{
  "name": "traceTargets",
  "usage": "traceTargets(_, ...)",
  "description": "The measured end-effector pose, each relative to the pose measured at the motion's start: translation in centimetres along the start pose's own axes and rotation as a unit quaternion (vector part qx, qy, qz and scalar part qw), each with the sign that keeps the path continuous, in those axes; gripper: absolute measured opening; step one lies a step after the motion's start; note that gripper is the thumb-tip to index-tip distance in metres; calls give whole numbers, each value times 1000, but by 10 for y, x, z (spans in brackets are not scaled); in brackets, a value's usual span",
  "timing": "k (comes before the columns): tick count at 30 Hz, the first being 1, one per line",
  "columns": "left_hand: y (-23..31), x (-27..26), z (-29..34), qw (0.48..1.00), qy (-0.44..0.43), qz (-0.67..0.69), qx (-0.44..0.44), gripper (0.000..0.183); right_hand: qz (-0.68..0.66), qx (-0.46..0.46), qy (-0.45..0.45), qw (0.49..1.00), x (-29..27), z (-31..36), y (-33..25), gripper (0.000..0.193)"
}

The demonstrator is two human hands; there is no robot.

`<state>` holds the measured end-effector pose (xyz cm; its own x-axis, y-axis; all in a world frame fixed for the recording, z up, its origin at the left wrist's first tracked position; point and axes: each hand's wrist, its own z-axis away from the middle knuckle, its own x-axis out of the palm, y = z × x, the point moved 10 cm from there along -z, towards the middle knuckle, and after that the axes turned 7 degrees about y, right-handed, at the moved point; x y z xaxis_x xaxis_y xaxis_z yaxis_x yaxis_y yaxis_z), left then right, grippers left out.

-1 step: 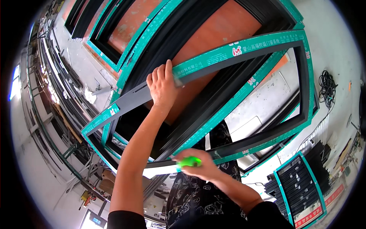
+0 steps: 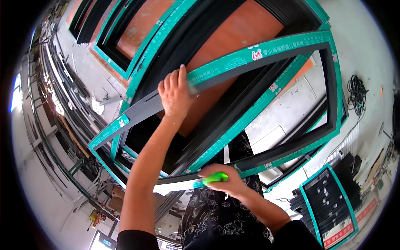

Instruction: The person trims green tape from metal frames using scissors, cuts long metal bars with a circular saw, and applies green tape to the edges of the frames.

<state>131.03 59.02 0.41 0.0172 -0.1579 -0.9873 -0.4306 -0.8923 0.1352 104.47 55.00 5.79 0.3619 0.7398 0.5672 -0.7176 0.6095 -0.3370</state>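
A long window frame, dark grey with green printed film, lies tilted across the middle. My left hand grips its far bar, fingers hooked over the top edge, on a stretch of bare grey. My right hand is closed around a small bright green tool at the frame's near bar. Motion blur and the fingers hide the tool's kind and its working end. Left of that hand, a white stretch shows along the near bar's outer side.
Larger green-filmed frames and black profiles lie beneath, over an orange-brown board. Long profiles fill a rack on the left. A coiled black cable lies on the floor at right. Another frame stands at lower right.
My right hand and the green tool have shifted a little to the right along the near bar. My left hand keeps its grip on the far bar.
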Motion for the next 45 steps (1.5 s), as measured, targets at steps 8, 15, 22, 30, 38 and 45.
traceTargets(8, -123, -19, 48, 978, -189, 50, -73, 107, -76, 143, 259, 952, -144, 119, 97, 18)
traceTargets(15, -185, -19, 76, 965, -242, -16, -101, 90, -262, 118, 383, 878, -177, 93, 142, 27)
traceTargets(22, -180, -27, 72, 975, -188, -37, -110, 72, -302, 155, 405, 849, -173, 84, 153, 28)
traceTargets(30, -157, -102, 86, 988, -108, -57, -95, 67, -58, -154, 335, 928, -95, 78, 9, 42)
traceTargets(38, -97, -202, 100, 993, -31, -93, -66, 66, -231, -61, 109, 965, 34, -68, -103, 46)
traceTargets(45, -84, -244, 129, 990, -6, -108, -91, 63, -238, 34, 41, 970, 65, -73, -96, 63)
